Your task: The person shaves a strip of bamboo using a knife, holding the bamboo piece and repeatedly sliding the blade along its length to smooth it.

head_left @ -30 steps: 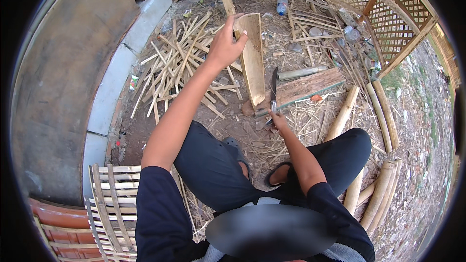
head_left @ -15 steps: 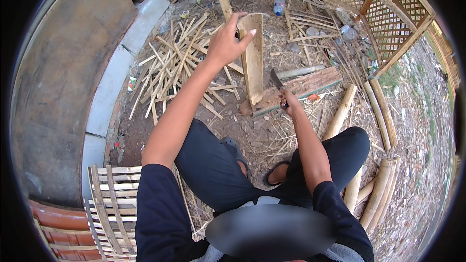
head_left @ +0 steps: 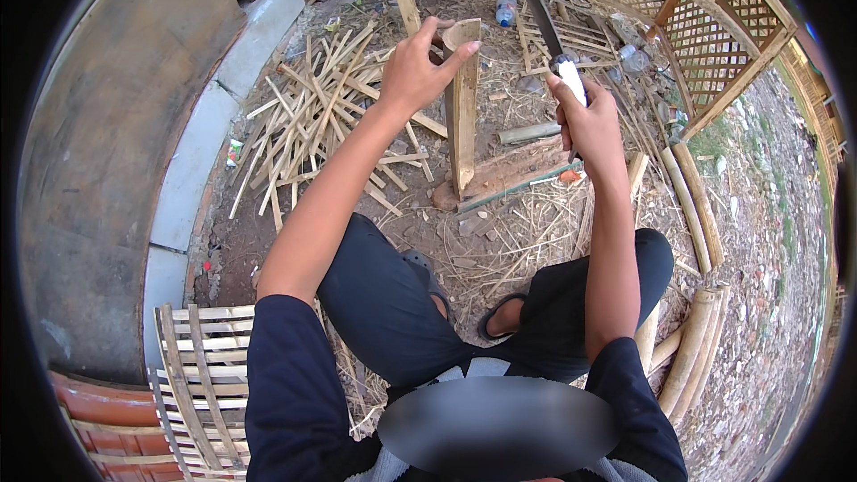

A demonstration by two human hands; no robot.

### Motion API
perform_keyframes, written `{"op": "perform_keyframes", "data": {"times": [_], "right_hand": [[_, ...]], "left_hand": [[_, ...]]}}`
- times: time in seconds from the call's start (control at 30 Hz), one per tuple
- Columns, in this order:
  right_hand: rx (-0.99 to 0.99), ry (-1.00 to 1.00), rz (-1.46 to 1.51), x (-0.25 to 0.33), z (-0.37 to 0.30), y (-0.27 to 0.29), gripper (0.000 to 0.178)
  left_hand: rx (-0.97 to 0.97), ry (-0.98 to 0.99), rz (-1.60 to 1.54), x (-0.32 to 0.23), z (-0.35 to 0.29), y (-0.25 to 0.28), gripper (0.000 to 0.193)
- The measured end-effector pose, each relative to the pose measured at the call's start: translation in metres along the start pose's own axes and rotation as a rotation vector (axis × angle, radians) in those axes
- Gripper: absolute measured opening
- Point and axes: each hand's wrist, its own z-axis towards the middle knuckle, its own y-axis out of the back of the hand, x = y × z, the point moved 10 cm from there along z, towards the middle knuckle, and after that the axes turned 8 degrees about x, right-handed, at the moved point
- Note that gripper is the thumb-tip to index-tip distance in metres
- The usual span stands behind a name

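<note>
A split piece of bamboo (head_left: 461,129) stands on end, its lower tip resting on a rough wooden plank (head_left: 522,168) on the ground. My left hand (head_left: 418,70) grips its upper end, fingers behind and thumb over the near edge. To the right, my right hand (head_left: 591,123) is closed round the handle of a machete (head_left: 536,9). The long dark blade points up and away from me, apart from the bamboo. Part of the handle shows bright white.
A heap of thin bamboo strips (head_left: 326,116) lies left of the plank. Thicker bamboo poles (head_left: 696,205) lie at the right. A plastic bottle (head_left: 506,7) and a lattice panel (head_left: 728,31) are farther off. A slatted bamboo rack (head_left: 210,375) is near my left arm.
My right hand has lifted the machete from low beside the plank to a raised position on the right. The bamboo has turned slightly, its edge now more toward me, still in my left hand.
</note>
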Motion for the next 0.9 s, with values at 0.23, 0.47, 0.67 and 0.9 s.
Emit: {"op": "perform_keyframes", "data": {"times": [0.23, 0.47, 0.67, 0.9], "right_hand": [[0.067, 0.117, -0.065, 0.022, -0.017, -0.044, 0.035], [0.035, 0.149, -0.140, 0.011, -0.006, -0.057, 0.042], [0.038, 0.121, -0.138, 0.015, -0.007, -0.058, 0.042], [0.006, 0.231, -0.199, 0.025, -0.006, -0.068, 0.037]], "left_hand": [[-0.003, -0.016, -0.055, -0.001, -0.001, 0.000, 0.078], [-0.085, -0.079, -0.012, 0.001, -0.001, 0.007, 0.074], [0.000, -0.027, -0.062, -0.008, 0.001, 0.006, 0.079], [0.027, -0.037, -0.024, -0.001, 0.004, 0.000, 0.079]]}}
